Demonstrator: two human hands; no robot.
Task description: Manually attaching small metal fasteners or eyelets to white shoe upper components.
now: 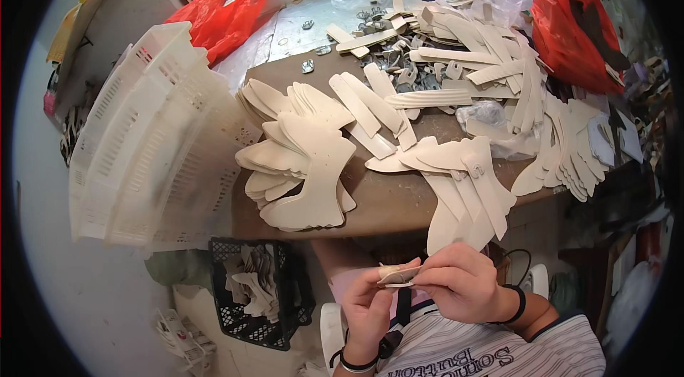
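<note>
Close to my body, below the table's front edge, both hands pinch a small cream leather-like piece (399, 276). My left hand (366, 314) grips its left end between thumb and fingers. Its right end is in the closed fingers of my right hand (462, 283). The piece looks bent or layered; its exact kind is hard to make out. Just beyond my hands, flat cream cut pieces (456, 195) fan out and hang over the table edge. A thicker stack of curved cream pieces (306, 163) lies to their left.
Ribbed cream strips (427, 97) and metal buckles (308, 66) pile up on the brown table (388, 202). White plastic crates (153, 142) stand at left, a black crate (285, 306) with scraps below. Red bags (570, 21) (228, 17) sit at the back. More cut pieces (563, 156) lie at right.
</note>
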